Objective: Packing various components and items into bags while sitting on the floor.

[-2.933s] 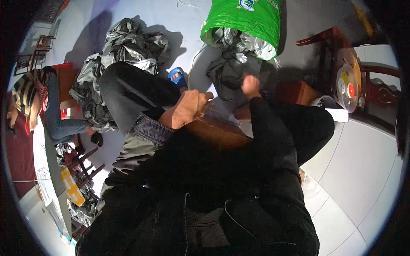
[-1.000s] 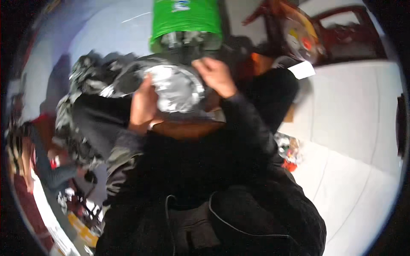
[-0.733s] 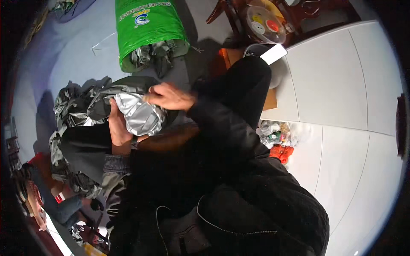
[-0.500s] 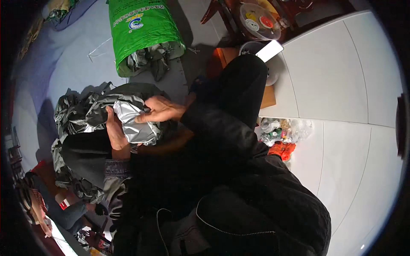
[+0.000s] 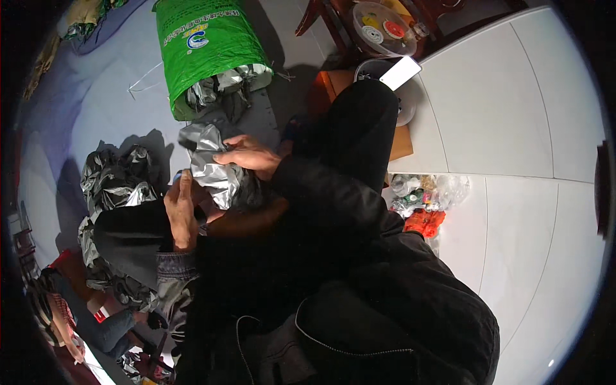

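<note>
My right hand [image 5: 249, 157] grips a crumpled piece of shiny silver sheet [image 5: 215, 168] with a dark grey side, thumb on top of it. The piece hangs above my lap, its lower part by my left fingers. Lower and to the left, my left hand [image 5: 181, 212] is closed with thumb and fingers together. A small bluish bit shows at its fingertips, too small to name. Beside my left knee lies a heap of the same silver and dark sheet [image 5: 119, 179].
A green woven sack [image 5: 208, 48] stuffed with silver sheet lies ahead. Right of it are a clear tub [image 5: 384, 45] of colourful round pieces, a white phone-like slab [image 5: 400, 73] and a cardboard box [image 5: 402, 142]. Small bagged items [image 5: 423, 192] lie right. Another person [image 5: 106, 324] is at lower left.
The silver piece has come away from the heap and moved up and right with my right hand. My left hand has let go of its silver surface and sits slightly lower.
</note>
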A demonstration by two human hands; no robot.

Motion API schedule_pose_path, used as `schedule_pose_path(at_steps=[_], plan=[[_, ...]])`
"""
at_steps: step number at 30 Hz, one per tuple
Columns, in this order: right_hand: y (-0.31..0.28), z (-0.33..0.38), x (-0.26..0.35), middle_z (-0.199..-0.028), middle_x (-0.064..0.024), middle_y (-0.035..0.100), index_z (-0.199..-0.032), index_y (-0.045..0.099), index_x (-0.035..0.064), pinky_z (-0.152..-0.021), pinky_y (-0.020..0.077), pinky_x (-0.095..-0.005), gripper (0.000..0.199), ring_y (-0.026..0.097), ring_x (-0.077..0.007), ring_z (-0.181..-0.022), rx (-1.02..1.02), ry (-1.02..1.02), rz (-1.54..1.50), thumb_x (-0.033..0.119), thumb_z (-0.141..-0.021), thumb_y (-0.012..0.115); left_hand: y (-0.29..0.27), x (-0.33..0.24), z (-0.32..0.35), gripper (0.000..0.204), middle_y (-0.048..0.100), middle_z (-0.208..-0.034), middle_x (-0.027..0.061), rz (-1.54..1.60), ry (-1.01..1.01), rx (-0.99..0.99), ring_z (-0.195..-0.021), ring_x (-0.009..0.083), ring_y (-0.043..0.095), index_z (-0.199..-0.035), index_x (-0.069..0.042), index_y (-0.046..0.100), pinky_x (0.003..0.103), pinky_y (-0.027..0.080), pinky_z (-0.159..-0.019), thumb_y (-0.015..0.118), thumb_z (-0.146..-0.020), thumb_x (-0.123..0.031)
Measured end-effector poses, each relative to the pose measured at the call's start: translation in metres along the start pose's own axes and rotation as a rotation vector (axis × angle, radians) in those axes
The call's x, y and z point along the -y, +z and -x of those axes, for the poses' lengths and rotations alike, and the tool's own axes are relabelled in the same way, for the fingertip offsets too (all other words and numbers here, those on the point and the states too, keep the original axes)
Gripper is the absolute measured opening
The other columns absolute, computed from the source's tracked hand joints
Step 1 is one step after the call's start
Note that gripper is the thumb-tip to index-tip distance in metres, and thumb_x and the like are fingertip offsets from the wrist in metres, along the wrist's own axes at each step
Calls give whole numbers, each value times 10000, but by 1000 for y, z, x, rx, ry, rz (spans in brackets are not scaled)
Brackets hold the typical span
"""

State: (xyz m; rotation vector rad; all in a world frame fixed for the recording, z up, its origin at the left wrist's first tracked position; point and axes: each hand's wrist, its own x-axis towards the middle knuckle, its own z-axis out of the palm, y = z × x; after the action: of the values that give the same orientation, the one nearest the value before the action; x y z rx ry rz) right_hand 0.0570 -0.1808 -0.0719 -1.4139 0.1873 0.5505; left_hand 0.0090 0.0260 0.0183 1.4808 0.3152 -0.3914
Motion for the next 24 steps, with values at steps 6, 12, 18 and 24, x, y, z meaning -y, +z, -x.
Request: schedule_pose_path(at_steps=[6, 12, 18, 24], plan=[[12, 17, 26, -839, -74, 678, -1000, 647, -20, -713, 470, -343, 352, 624, -217, -791, 69, -176, 256, 280, -835, 729, 14, -4, 18, 466, 611, -803, 12, -151, -159, 43, -669, 115, 591, -1109, -22, 629, 253, 464, -565, 539, -976, -460], [35, 29, 27, -763, -217, 633, -914, 626, 29, -635, 472, -462, 307, 630, -393, -720, -53, -494, 552, 305, -791, 683, 24, 4, 12, 508, 620, -844, 16, 37, -180, 112, -697, 102, 617, -1161, -44, 624, 260, 498, -586, 513, -974, -504], [69, 53, 15, -978, -336, 601, -1203, 571, 18, -650, 496, -507, 415, 623, -465, -823, -165, -604, 808, 209, -835, 591, 52, -35, 43, 496, 620, -1157, 36, 403, -87, 284, -1070, 124, 587, -1263, -85, 583, 320, 478, -946, 501, -983, -485], [95, 88, 31, -1096, -332, 565, -1123, 527, -94, -634, 529, -465, 394, 624, -410, -759, -198, -798, 834, 125, -799, 576, 14, 26, 1, 450, 572, -1276, 37, 683, -303, 183, -1202, 144, 501, -1279, -90, 571, 327, 399, -1033, 521, -987, -429]])
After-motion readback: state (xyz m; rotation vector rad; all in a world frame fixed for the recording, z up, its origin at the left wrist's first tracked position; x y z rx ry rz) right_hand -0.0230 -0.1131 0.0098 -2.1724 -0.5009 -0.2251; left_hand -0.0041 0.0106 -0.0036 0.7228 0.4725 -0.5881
